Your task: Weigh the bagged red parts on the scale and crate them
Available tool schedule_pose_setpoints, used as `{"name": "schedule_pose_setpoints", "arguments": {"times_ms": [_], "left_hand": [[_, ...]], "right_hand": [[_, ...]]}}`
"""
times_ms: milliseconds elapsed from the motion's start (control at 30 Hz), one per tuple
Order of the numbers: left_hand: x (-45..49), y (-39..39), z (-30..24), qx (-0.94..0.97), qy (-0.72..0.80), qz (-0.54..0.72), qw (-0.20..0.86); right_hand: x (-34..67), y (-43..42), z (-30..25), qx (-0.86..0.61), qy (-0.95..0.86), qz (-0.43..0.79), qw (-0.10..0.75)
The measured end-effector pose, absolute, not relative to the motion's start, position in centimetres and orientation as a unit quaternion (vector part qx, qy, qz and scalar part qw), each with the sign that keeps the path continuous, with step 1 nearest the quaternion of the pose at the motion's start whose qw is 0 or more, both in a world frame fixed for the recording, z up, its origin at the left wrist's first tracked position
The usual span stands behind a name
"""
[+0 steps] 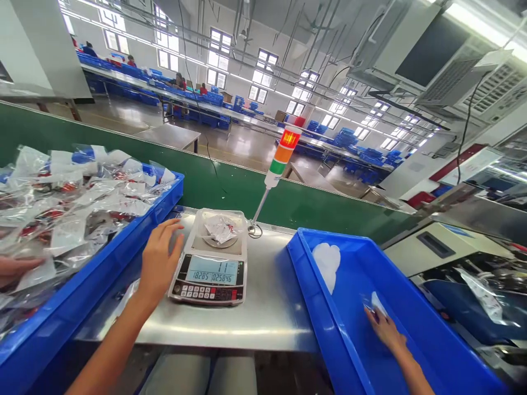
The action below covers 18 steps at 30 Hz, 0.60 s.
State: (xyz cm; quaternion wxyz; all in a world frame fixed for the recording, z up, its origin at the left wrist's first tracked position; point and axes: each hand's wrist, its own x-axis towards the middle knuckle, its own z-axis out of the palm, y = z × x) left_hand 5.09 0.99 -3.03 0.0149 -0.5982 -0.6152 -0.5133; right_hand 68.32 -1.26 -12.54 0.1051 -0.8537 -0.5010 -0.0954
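**A:** I've got the head feed up. What are the hands on?

**B:** From here, the left hand [160,263] lies open with its fingers spread, fingertips on the steel just beside a digital counting scale [208,280]. A crinkled clear plastic bag [220,228] with white printing sits on the scale's round pan, and the lit display shows figures.

**A:** And the right hand?

**B:** The right hand [385,329] is down inside a blue plastic bin [307,285], thumb and fingers pressed together, apparently pinching a small clear packet [376,304]. A white wad of plastic [327,263] lies nearer the bin's far end.

**A:** What's on the other side?

**B:** I see a second blue bin [123,241] heaped with sealed clear bags [74,208], with red showing inside them. A co-worker's hand [16,269] rests at the edge of the heap.

**A:** Surface and room?

**B:** Everything sits on a stainless steel table [263,323] backed by a green conveyor panel [222,186]. A stack light [288,140] stands on a thin pole, its top section glowing red. Beyond are long workbenches lined with blue crates [181,93], seated workers [177,81] and tall factory windows [218,55].
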Motion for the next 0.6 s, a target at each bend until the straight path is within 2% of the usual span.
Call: {"name": "schedule_pose_setpoints", "arguments": {"times_ms": [100,200,300,400,500,600], "left_hand": [[6.4,1.1,-3.1,-0.620,-0.600,-0.506,0.002],[8.0,1.5,-2.6,-0.655,-0.569,-0.497,-0.010],[10.0,2.4,-2.5,-0.705,-0.531,-0.470,-0.032],[12.4,4.0,-3.4,-0.734,-0.510,-0.444,-0.070],[14.1,6.0,-4.2,-0.696,-0.531,-0.470,-0.116],[14.2,7.6,-3.9,-0.632,-0.563,-0.518,-0.128]], "right_hand": [[70.8,-3.7,-16.9,-0.858,-0.492,-0.059,0.132],[71.2,-5.2,-17.5,-0.858,-0.491,-0.013,0.151],[70.0,-5.7,-14.9,-0.886,-0.440,0.013,0.149],[66.3,-5.2,-10.7,-0.874,-0.434,-0.058,0.212],[60.1,-3.9,-6.3,-0.778,-0.537,-0.134,0.299],[52.4,-1.2,-2.5,-0.646,-0.660,-0.133,0.359]]}}
